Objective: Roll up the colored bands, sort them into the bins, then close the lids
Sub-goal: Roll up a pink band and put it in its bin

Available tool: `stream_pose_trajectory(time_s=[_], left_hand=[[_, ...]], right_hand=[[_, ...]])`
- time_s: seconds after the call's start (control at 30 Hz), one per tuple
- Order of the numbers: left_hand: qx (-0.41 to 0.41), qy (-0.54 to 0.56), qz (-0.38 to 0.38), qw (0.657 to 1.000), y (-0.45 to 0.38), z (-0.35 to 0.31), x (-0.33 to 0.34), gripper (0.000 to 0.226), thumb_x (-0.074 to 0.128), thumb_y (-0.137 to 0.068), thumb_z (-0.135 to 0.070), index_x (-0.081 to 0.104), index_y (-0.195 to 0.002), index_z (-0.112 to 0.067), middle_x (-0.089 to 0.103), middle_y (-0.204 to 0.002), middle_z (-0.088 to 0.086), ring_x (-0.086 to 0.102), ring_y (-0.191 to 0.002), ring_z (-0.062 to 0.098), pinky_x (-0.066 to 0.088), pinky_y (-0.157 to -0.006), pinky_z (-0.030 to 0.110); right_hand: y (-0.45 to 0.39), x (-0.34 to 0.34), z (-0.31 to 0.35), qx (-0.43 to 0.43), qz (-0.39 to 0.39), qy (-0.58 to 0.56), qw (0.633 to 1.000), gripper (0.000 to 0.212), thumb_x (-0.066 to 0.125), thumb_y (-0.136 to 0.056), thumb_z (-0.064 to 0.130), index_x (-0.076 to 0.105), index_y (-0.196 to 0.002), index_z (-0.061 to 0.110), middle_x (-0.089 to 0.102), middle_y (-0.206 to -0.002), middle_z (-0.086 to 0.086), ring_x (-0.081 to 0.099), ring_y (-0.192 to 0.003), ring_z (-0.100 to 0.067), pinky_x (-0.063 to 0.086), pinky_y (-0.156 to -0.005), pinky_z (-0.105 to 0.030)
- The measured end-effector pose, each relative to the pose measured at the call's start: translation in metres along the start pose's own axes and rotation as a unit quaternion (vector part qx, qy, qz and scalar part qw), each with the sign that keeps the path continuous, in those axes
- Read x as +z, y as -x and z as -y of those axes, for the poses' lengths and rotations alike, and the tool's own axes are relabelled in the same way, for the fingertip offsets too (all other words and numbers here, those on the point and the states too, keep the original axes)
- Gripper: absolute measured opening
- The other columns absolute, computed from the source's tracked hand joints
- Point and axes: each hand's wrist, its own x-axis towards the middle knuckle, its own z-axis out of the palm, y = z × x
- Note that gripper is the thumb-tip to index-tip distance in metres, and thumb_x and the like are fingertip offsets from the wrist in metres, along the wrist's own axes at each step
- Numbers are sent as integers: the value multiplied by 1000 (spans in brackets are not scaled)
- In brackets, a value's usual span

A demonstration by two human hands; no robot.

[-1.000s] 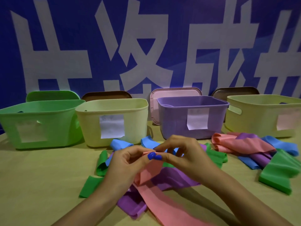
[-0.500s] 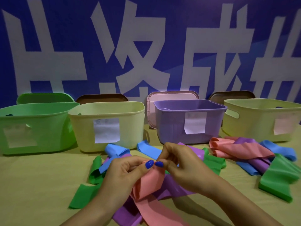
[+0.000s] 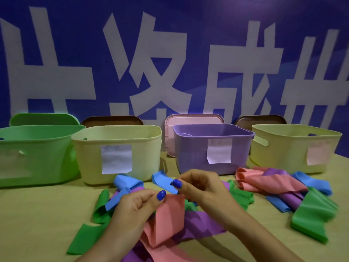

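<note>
Plastic bins [image 3: 117,154] are waiting open along the desk [image 3: 37,208], bands lying loose before them.
Soft, limp and stretchy-looking, the pink band [image 3: 166,222] is hanging over the pile; it is probably best taken by its top edge, where left hand [image 3: 136,207] and right hand [image 3: 204,188], wrists raised, are each pinching a corner in a thumb-and-fingertip grip.

1. The place looks like a staged demonstration or recording area, not a home.
2. At 12 o'clock, a blue banner [image 3: 188,53] with large white characters fills the background.
3. Labelled plastic bins [image 3: 117,154] stand in a row on a plain table [image 3: 37,214].
</note>
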Motion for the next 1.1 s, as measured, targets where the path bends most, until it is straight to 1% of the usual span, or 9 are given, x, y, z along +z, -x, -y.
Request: stream_pose_trajectory(time_s=[0.13, 0.2, 0.3, 0.4, 0.53, 0.63, 0.83, 0.93, 1.1], left_hand=[[2, 0, 17, 1000, 0, 4, -1, 19, 64, -78, -22, 76, -74, -8, 72, -69, 5, 65, -66, 4, 49, -61, 14], [2, -31, 31, 999, 0, 7, -2, 21, 72, -79, -41, 78, -80, -21, 73, -79, 12, 66, -74, 12, 53, -71, 24], [15, -72, 42, 996, -1, 14, -6, 35, 63, -63, -57, 75, -85, -33, 69, -82, 19, 63, -76, 18, 51, -76, 37], [41, -93, 44, 994, -1, 13, -7, 20, 65, -70, -49, 75, -80, -35, 66, -63, 0, 57, -62, 7, 45, -60, 23], [53, -76, 31, 995, -2, 12, -9, 44, 63, -65, -52, 64, -62, -8, 43, -56, -4, 39, -58, 8, 34, -56, 18], [62, -62, 20, 996, -1, 8, -8, 46, 61, -66, -52, 47, -51, -10, 33, -55, -6, 32, -54, 6, 31, -51, 13], [33, -26, 20, 999, -4, 13, -8, 44, 68, -69, -43, 65, -66, 1, 51, -61, 5, 45, -62, 11, 40, -59, 19], [32, -13, 20, 999, -3, 11, -7, 40, 68, -73, -38, 64, -64, 0, 53, -60, 3, 47, -61, 9, 42, -58, 17], [10, 5, 14, 1000, -2, 10, -6, 38, 71, -78, -31, 67, -76, 7, 61, -75, 18, 52, -70, 20, 46, -63, 21]], right_hand=[[0, -1, -4, -18, 28, 92, 995, 12, 71, -81, 27, 67, -70, 25, 69, -67, 1, 56, -61, 0, 46, -62, -20], [-1, 0, -9, -31, 32, 164, 985, 22, 66, -86, 23, 58, -67, 29, 64, -66, 8, 54, -60, -1, 44, -59, -18], [-1, 2, -14, -60, 26, 245, 967, 29, 56, -91, 18, 44, -69, 32, 52, -67, 15, 49, -65, 0, 35, -61, -14], [0, 4, -15, -64, 31, 261, 963, 31, 53, -91, 16, 40, -68, 32, 48, -65, 14, 47, -67, 0, 33, -62, -16], [-2, 5, -17, -74, 20, 221, 972, 18, 56, -83, 38, 49, -67, 34, 57, -68, 13, 52, -67, -4, 41, -62, -21], [-2, 5, -15, -75, 15, 200, 977, 21, 66, -86, 31, 55, -68, 35, 63, -71, 11, 55, -66, -3, 40, -60, -16], [-2, 1, -6, -58, 10, 153, 986, 18, 66, -84, 28, 61, -67, 34, 65, -68, 11, 56, -65, 1, 43, -61, -14], [-2, -3, -5, -43, 26, 145, 988, 17, 64, -84, 29, 73, -76, 17, 63, -69, 7, 52, -64, 0, 43, -64, -21], [-3, -5, -5, -47, 47, 177, 982, 18, 62, -88, 25, 74, -87, 11, 59, -71, 10, 52, -69, 2, 40, -64, -12]])
